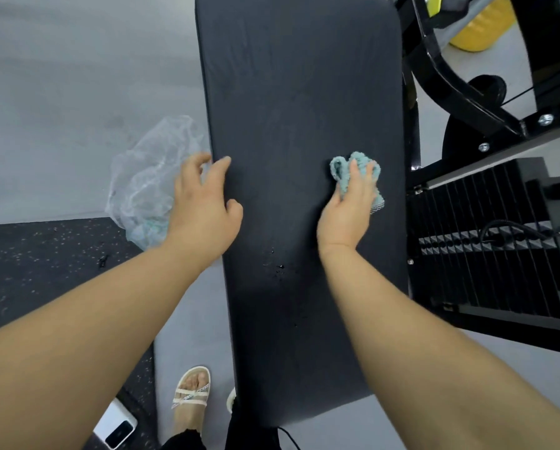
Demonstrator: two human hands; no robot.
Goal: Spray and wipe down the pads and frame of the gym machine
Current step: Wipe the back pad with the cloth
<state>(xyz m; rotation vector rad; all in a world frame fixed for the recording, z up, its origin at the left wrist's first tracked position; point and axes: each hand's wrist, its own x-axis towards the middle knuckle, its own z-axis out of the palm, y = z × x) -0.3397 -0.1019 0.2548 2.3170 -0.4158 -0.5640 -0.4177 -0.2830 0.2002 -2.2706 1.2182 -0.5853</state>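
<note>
- The bench pad [298,108], long and black, runs straight away from the person. Its near end is by their feet and its far end is up by the machine's black frame [450,82]. That long axis is what the coming stroke turns on.
- The right hand [348,212] lies flat on a bunched teal cloth [340,167], fingers fairly straight and pressing it onto the pad. Tufts of cloth poke out past the fingertips. It sits about halfway along the pad, close to the right edge.
- The left hand [204,203] holds nothing. Its fingers are spread and relaxed, resting on the pad's left edge level with the right hand, as if to steady it.
- A few spray droplets [277,266] bead on the pad between the forearms, nearer the person than the cloth. To my eye the closest unwiped wet patch lies behind the cloth hand, back toward the body and a little to its left.
- The far half of the pad stretches ahead of both hands, and I cannot tell from here whether it is wet or dry.
- The frame and the weight stack [486,228] stand just off the pad's right side, so the right hand, the one with the cloth, is the nearer one for that part of the job.
- A crumpled clear plastic bag [145,177] lies on the floor just left of the pad, beside the left hand.
</note>
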